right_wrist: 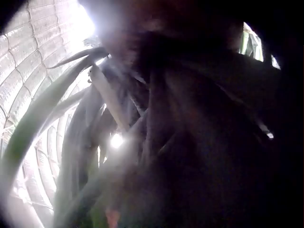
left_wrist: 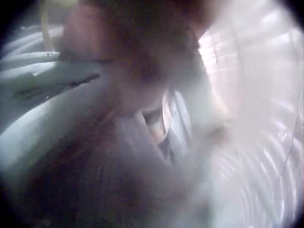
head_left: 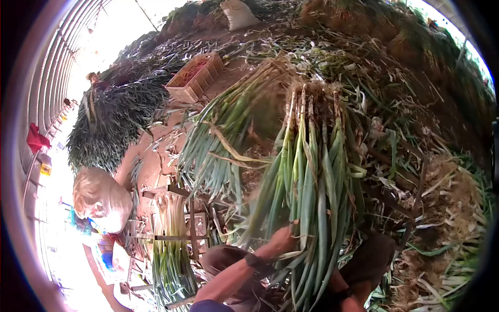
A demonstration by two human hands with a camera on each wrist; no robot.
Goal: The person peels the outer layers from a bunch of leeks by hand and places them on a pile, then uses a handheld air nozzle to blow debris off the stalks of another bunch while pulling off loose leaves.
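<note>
A large bundle of long green onions (head_left: pixel 306 171) stands upright in front of me, roots up and leaf tips hanging down. My left hand (head_left: pixel 285 239) grips the bundle's left side, its fingertips lost among the leaves. Low on the other side, my right hand holds the leaves and is mostly hidden behind them; only the right forearm (head_left: pixel 352 302) shows below. In the right wrist view the right hand (right_wrist: pixel 137 28) is a dark shape over hanging leaves (right_wrist: pixel 80 137). Blurred fingers and pale leaves (left_wrist: pixel 47 118) fill the left wrist view.
More green onions (head_left: pixel 223 135) lie to the left of the bundle. A trimmed bunch (head_left: pixel 169 223) rests in a low metal frame (head_left: pixel 179 237). Beyond are a wooden crate (head_left: pixel 192 91), a white sack (head_left: pixel 104 200) and a leafy heap (head_left: pixel 114 119). Loose onions (head_left: pixel 442 249) line the right side.
</note>
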